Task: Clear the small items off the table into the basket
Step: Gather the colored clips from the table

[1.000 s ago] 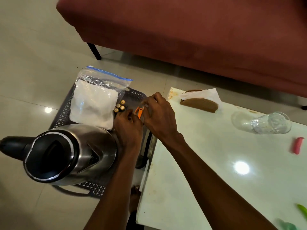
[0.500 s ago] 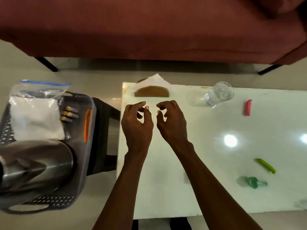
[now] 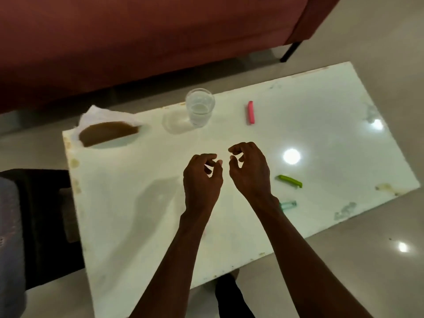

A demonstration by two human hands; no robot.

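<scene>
Both my hands hover over the middle of the white table (image 3: 137, 203), fingers loosely curled and holding nothing. My left hand (image 3: 202, 180) is beside my right hand (image 3: 251, 171), a small gap between them. A pink clip (image 3: 250, 112) lies at the far side of the table. A green clip (image 3: 289, 181) lies just right of my right hand. A pale teal clip (image 3: 288, 204) peeks out from behind my right wrist. Only a grey edge of the basket (image 3: 9, 226) shows at the far left.
A drinking glass (image 3: 200, 107) with water stands near the table's far edge. A brown napkin holder (image 3: 107, 132) with white tissue sits at the far left corner. A red sofa (image 3: 137, 42) runs behind the table. A dark stool (image 3: 46, 214) stands left of it.
My hands have come away from the basket, where the orange clip was left, and now hang over the table's middle. The view has swung right, so the basket is nearly out of sight.
</scene>
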